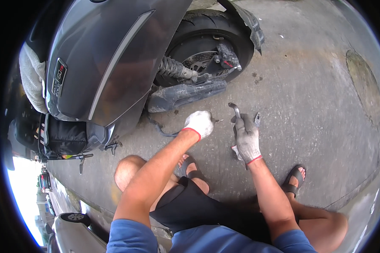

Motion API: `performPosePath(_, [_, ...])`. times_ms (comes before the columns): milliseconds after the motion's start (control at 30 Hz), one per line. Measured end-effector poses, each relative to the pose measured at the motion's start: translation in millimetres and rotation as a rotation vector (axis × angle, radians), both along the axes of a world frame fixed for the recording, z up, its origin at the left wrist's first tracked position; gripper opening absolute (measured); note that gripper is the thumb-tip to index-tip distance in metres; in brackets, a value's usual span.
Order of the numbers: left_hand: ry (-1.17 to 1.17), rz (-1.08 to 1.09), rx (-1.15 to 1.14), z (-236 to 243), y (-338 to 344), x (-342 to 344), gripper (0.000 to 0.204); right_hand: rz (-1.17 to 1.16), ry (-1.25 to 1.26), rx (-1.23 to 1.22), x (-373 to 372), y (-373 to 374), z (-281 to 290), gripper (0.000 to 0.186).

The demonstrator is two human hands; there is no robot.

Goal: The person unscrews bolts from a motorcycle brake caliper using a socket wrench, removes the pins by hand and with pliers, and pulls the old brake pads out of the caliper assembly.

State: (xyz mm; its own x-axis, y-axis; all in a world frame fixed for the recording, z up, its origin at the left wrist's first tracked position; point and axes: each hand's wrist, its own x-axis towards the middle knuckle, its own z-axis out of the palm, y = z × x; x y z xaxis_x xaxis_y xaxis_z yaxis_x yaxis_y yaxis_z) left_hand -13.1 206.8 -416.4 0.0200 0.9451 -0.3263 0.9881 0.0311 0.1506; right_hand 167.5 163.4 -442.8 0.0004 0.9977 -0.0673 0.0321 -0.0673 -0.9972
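My left hand [198, 125], in a white glove with red cuff, is closed on a small thin metal piece [218, 120] that pokes out to the right. My right hand [246, 138], in a grey-soiled glove, grips a bent metal tool [234, 108], its curved end pointing up. Just beside that hand are pliers [257, 120], and a white crumpled item [236, 153] shows partly hidden under it. Above both hands are the scooter's front wheel [194, 27], brake caliper [226, 57], shock absorber [175, 67] and dusty dark plastic piece [185, 95].
The dark scooter body [97, 50] fills the upper left, with a pale towel [31, 76] draped over it. My sandalled feet [295, 179] rest on the concrete ground [312, 105]. A parked car [74, 236] stands at the lower left; a cable [160, 128] lies near my left hand.
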Motion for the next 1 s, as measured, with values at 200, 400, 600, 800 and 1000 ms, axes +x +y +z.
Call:
performPosePath(200, [-0.085,-0.026,-0.059,-5.6,12.6,19.8,0.034,0.167,-0.24,-0.026,0.6,7.6,-58.0,0.021])
performPosePath(400, [-0.045,0.03,-0.047,-4.4,1.7,4.3,0.035,0.051,0.034,0.024,0.0,2.9,23.4,0.023])
performPosePath(600, [-0.107,0.049,-0.024,-12.1,13.9,1.3,0.035,0.056,-0.271,-0.001,1.6,0.4,-52.9,0.021])
performPosePath(800, [-0.102,0.081,-0.035,6.2,8.3,2.5,0.037,0.008,0.155,0.105,6.5,-6.3,16.3,0.022])
performPosePath(1000, [-0.106,0.088,-0.038,-24.7,8.2,-7.9,0.037,-0.015,-0.022,-0.05,3.7,7.6,-18.3,0.025])
